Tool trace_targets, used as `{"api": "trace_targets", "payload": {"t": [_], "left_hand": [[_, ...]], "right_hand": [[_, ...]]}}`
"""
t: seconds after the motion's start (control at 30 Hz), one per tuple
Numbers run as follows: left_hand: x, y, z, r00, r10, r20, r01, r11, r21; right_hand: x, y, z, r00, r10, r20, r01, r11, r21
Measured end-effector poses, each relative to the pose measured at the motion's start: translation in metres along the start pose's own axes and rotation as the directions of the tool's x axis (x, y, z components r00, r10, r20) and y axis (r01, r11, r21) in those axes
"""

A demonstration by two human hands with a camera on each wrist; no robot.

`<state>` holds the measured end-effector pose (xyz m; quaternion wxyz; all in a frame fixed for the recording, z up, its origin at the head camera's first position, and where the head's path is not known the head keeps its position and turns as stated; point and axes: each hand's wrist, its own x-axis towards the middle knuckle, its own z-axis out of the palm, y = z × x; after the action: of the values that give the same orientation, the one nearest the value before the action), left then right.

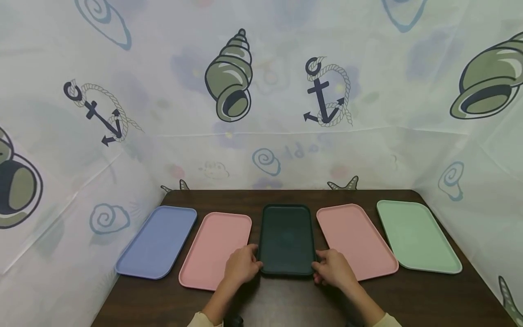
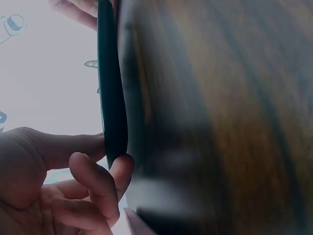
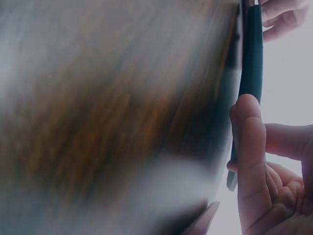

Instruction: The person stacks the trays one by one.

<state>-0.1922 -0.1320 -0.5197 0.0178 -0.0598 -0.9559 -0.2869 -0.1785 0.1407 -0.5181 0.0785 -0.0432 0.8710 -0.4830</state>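
Observation:
A dark green rectangular tray [image 1: 287, 238] is in the middle of the row, held at both sides near its front corners. My left hand [image 1: 243, 264] pinches the left edge, the thumb on top and fingertips beneath, as the left wrist view shows on the tray's side [image 2: 112, 83]. On the opposite edge, my right hand [image 1: 333, 269] grips with fingers curled under the rim; the right wrist view shows the tray's edge [image 3: 251, 63] between thumb and fingers. A pink tray [image 1: 218, 240] lies beside the left hand, and another pink tray [image 1: 359, 240] beside the right.
At the far left of the dark brown table [image 1: 286, 304] lies a blue tray [image 1: 159, 240]. A light green tray [image 1: 416, 236] lies at the far right, touching or very near the right pink one. White cloth [image 1: 278, 109] with shells and anchors surrounds the table's back and sides.

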Motion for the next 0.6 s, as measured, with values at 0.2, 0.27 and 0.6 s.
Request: {"api": "trace_targets", "payload": {"t": [0.2, 0.27, 0.6], "left_hand": [[0.0013, -0.0029, -0.0021, 0.999, -0.014, 0.030, 0.013, 1.000, 0.022], [0.0010, -0.0042, -0.0017, 0.999, -0.012, 0.036, 0.011, 0.999, 0.030], [0.0030, -0.0064, -0.0010, 0.999, -0.012, 0.040, 0.011, 0.999, 0.043]], "right_hand": [[-0.0005, 0.0008, 0.0039, 1.000, -0.003, 0.017, 0.003, 1.000, 0.007], [-0.0006, 0.0025, 0.0052, 1.000, -0.002, 0.023, 0.002, 1.000, 0.009], [0.0017, 0.0056, 0.0081, 1.000, 0.000, 0.029, -0.001, 1.000, 0.018]]}}
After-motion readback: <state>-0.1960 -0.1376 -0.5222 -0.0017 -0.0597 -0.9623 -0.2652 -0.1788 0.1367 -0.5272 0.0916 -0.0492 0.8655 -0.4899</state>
